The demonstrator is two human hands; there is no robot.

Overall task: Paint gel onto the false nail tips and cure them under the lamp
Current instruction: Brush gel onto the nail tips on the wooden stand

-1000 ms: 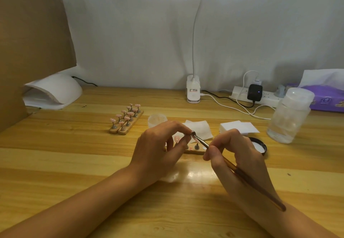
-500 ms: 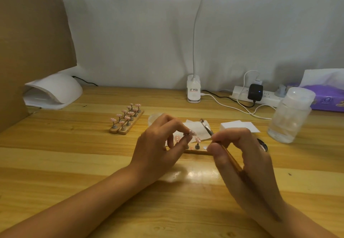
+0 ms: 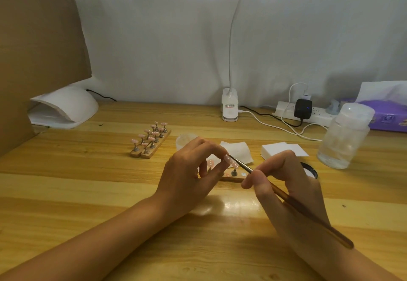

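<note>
Pink nail tip (image 3: 228, 159) pinched in left hand (image 3: 189, 178) grip; right hand (image 3: 288, 184) grip clamped round slim amber brush (image 3: 290, 201).

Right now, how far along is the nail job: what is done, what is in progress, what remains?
The two strips of pink tips stand aside, apparently coated; whether cured, I cannot tell. In hand: the left hand pinches one nail tip while the right hand holds the brush to it. Left: the rest of the strip under the hands, then curing under the lamp.
</note>
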